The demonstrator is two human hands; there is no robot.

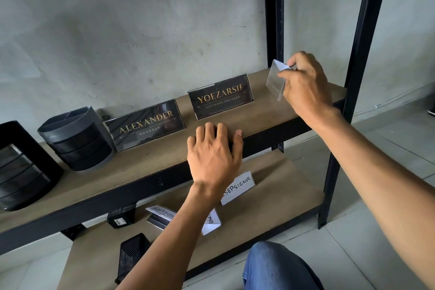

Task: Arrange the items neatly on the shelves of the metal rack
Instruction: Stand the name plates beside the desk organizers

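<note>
My right hand (304, 85) pinches a clear empty acrylic sign holder (275, 80) above the right end of the upper wooden shelf (263, 110). My left hand (215, 155) rests on the front edge of that shelf, fingers curled over it. Two black nameplates stand on the shelf: "ALEXANDER MANAGER" (146, 123) and "YOEZARSIF SOFTWARE ENGINEER" (221, 96). To their left sit a round grey-black organiser (77, 139) and a black square organiser (21, 165).
On the lower shelf (277, 195) lie white "RESEPSIONIS" sign cards (237, 187), another folded card (161, 215), a small black box (121, 215) and a black mesh holder (133, 254). Black rack posts (362, 77) rise at the right. My knee in jeans (277, 266) is below.
</note>
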